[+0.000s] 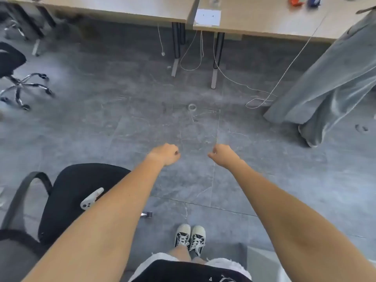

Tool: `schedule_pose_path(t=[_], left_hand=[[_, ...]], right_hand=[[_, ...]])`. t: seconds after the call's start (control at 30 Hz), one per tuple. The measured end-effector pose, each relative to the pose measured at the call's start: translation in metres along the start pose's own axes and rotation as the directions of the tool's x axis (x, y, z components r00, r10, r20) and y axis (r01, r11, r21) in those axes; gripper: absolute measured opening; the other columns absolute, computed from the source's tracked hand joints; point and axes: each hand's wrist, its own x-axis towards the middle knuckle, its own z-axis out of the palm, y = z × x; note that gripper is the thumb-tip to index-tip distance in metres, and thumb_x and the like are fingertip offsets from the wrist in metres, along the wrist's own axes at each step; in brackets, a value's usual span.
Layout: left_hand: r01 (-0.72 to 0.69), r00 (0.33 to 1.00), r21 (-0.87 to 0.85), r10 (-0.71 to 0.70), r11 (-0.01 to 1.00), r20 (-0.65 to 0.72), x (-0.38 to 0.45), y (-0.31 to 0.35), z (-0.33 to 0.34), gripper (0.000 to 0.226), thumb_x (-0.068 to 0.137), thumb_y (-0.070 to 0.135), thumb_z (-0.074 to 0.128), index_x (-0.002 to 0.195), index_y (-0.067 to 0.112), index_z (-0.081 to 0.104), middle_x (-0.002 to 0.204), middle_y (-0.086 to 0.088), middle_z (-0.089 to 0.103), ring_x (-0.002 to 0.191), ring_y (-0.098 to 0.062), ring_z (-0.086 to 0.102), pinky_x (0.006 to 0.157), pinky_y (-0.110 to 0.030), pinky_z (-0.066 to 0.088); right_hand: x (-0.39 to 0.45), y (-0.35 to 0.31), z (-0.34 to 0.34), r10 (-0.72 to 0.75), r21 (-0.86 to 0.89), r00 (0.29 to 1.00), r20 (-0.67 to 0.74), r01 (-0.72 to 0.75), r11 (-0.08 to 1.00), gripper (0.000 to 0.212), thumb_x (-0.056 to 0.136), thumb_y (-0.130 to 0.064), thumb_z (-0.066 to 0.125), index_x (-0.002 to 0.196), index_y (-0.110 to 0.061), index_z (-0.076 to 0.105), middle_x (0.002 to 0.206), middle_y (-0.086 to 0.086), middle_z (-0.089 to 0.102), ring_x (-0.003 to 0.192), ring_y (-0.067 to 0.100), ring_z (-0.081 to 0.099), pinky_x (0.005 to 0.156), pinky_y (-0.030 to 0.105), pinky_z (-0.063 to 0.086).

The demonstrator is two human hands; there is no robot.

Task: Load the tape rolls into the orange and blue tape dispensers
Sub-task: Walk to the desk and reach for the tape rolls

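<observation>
A clear tape roll [192, 107] lies flat on the grey floor ahead of me, well beyond both hands. A second clear roll [215, 1] sits near the back of the right desk. The orange dispenser [295, 1] and the blue dispenser [314, 0] stand side by side at the far right of that desk, cut off by the frame's top edge. My left hand [165, 154] and my right hand [223, 154] are stretched out over the floor, fingers curled shut, nothing in either.
Two wooden desks [264, 23] span the top, with a white paper [208, 16] at the edge and cords hanging to the floor. A person's grey trouser leg [325, 82] stands at right. A black chair [81, 192] holding a white device is at my left; another chair [12, 64] is far left.
</observation>
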Motion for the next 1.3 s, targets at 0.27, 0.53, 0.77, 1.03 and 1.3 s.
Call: schedule_pose_path(t=[0.27, 0.53, 0.77, 1.03, 1.3], left_hand=[[0.027, 0.999, -0.064, -0.028, 0.998, -0.017, 0.019, -0.015, 0.001, 0.023, 0.099, 0.026, 0.038, 0.087, 0.014, 0.053, 0.093, -0.014, 0.062, 0.075, -0.03, 0.057, 0.067, -0.035, 0.044], [0.033, 0.999, -0.102, -0.031, 0.994, 0.022, 0.081, -0.041, -0.027, 0.027, 0.097, 0.022, 0.039, 0.074, 0.011, 0.046, 0.081, -0.016, 0.059, 0.065, -0.026, 0.046, 0.061, -0.033, 0.036], [-0.006, 0.997, -0.112, 0.014, 0.994, 0.076, 0.151, -0.07, -0.081, 0.026, 0.098, 0.022, 0.04, 0.086, 0.007, 0.058, 0.087, -0.012, 0.06, 0.067, -0.027, 0.047, 0.063, -0.031, 0.038], [-0.02, 0.993, -0.109, 0.032, 0.994, 0.112, 0.239, -0.079, -0.148, 0.026, 0.098, 0.023, 0.04, 0.088, 0.009, 0.059, 0.091, -0.013, 0.062, 0.074, -0.029, 0.054, 0.068, -0.035, 0.043], [0.022, 0.995, -0.114, -0.011, 0.993, 0.102, 0.358, -0.074, -0.228, 0.029, 0.098, 0.021, 0.039, 0.103, 0.007, 0.064, 0.106, -0.013, 0.065, 0.084, -0.029, 0.058, 0.077, -0.036, 0.047]], right_hand=[[0.027, 0.001, 0.004, 0.063, -0.047, 0.998, 0.009, -0.062, 0.997, 0.039, 0.092, -0.018, 0.048, 0.059, -0.014, 0.027, 0.058, 0.003, 0.029, 0.049, 0.02, 0.025, 0.047, 0.028, 0.022], [0.096, -0.021, 0.0, 0.122, -0.027, 0.992, 0.039, -0.121, 0.992, 0.035, 0.089, -0.011, 0.046, 0.06, -0.012, 0.028, 0.058, 0.005, 0.029, 0.049, 0.02, 0.025, 0.048, 0.028, 0.022], [0.162, -0.044, -0.022, 0.18, -0.027, 0.983, 0.047, -0.179, 0.983, 0.033, 0.088, -0.011, 0.047, 0.061, -0.012, 0.029, 0.058, 0.005, 0.032, 0.05, 0.021, 0.027, 0.05, 0.03, 0.022], [0.253, -0.054, -0.069, 0.187, -0.043, 0.979, 0.081, -0.184, 0.982, 0.038, 0.09, -0.013, 0.049, 0.059, -0.013, 0.028, 0.054, 0.004, 0.031, 0.048, 0.02, 0.028, 0.048, 0.029, 0.022], [0.383, -0.056, -0.148, 0.199, -0.077, 0.973, 0.121, -0.191, 0.979, 0.033, 0.089, -0.012, 0.048, 0.061, -0.013, 0.031, 0.06, 0.004, 0.036, 0.056, 0.023, 0.035, 0.051, 0.031, 0.024]])
